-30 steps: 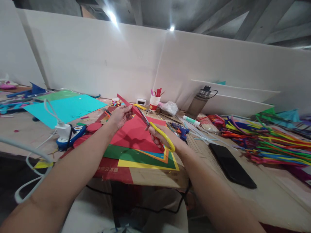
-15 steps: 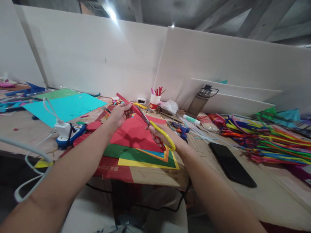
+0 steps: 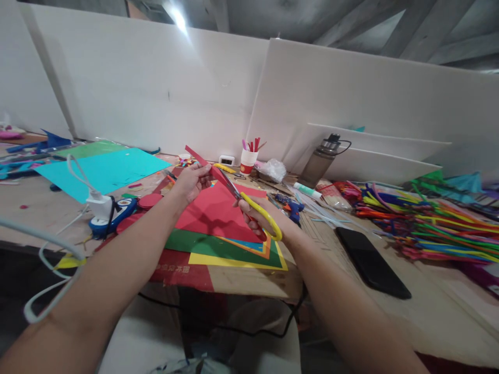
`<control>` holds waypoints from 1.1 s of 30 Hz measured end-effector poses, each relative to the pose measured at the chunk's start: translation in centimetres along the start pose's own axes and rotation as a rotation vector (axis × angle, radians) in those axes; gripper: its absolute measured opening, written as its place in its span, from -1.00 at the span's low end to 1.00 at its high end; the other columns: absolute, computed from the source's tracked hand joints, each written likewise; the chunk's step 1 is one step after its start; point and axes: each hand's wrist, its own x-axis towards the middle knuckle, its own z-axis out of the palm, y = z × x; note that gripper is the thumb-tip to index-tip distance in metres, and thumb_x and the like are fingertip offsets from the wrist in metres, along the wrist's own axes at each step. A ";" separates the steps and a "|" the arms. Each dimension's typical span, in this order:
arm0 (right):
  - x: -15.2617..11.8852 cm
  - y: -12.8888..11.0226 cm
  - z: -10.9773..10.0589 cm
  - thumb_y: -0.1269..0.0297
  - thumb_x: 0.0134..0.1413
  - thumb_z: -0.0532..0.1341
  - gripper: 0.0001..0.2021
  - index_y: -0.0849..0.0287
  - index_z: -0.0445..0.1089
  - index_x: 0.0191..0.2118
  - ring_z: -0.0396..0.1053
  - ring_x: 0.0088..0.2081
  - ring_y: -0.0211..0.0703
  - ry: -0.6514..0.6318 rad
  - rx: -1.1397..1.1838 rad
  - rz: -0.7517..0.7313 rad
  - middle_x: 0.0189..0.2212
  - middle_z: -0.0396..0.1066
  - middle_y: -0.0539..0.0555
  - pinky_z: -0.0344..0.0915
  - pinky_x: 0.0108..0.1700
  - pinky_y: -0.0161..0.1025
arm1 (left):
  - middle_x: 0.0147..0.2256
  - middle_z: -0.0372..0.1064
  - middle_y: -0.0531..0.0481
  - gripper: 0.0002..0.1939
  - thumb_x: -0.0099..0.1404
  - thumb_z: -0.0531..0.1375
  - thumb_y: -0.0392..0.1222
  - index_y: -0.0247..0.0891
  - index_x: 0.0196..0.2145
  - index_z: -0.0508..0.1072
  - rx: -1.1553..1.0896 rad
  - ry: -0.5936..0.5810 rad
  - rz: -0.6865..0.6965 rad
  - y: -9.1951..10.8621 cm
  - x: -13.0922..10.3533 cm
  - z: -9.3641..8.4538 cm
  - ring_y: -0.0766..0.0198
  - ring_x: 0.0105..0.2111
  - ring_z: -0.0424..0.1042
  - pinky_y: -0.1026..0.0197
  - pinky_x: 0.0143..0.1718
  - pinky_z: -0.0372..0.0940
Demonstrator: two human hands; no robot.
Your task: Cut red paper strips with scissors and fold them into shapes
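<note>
My left hand (image 3: 195, 181) pinches a narrow red paper strip (image 3: 198, 157) above the table, one end jutting up to the left. In my right hand (image 3: 253, 213) is a pair of scissors with yellow handles (image 3: 268, 218). Their blades lie along the strip's right part, close to my left fingers; whether they are fully closed I cannot tell. Beneath both hands is a red paper sheet (image 3: 206, 210), on top of a green sheet (image 3: 210, 248), with blue, orange and yellow sheets (image 3: 218, 261) showing at the edges.
A blue power strip (image 3: 117, 215) with a white plug sits at left, near cyan paper (image 3: 109, 171). At right are a black phone (image 3: 372, 262), a bottle (image 3: 319, 161), a glue stick (image 3: 307, 190) and colourful pipe cleaners (image 3: 440, 223). A paper cup (image 3: 248, 161) stands behind.
Both hands, the strip and the scissors keep almost the same place. Only the camera view has shifted slightly.
</note>
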 end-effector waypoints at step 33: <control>-0.1 0.1 0.1 -0.18 0.06 0.22 -0.52 0.17 0.29 -0.15 0.11 -0.69 -0.43 0.009 0.015 0.015 -0.55 0.18 -0.13 0.09 -0.72 -0.42 | -0.55 0.44 0.01 -0.89 0.22 0.25 -0.37 -0.34 -0.45 0.39 0.045 0.027 -0.004 -0.1 -0.2 0.3 0.40 -0.59 0.41 0.37 -0.57 0.23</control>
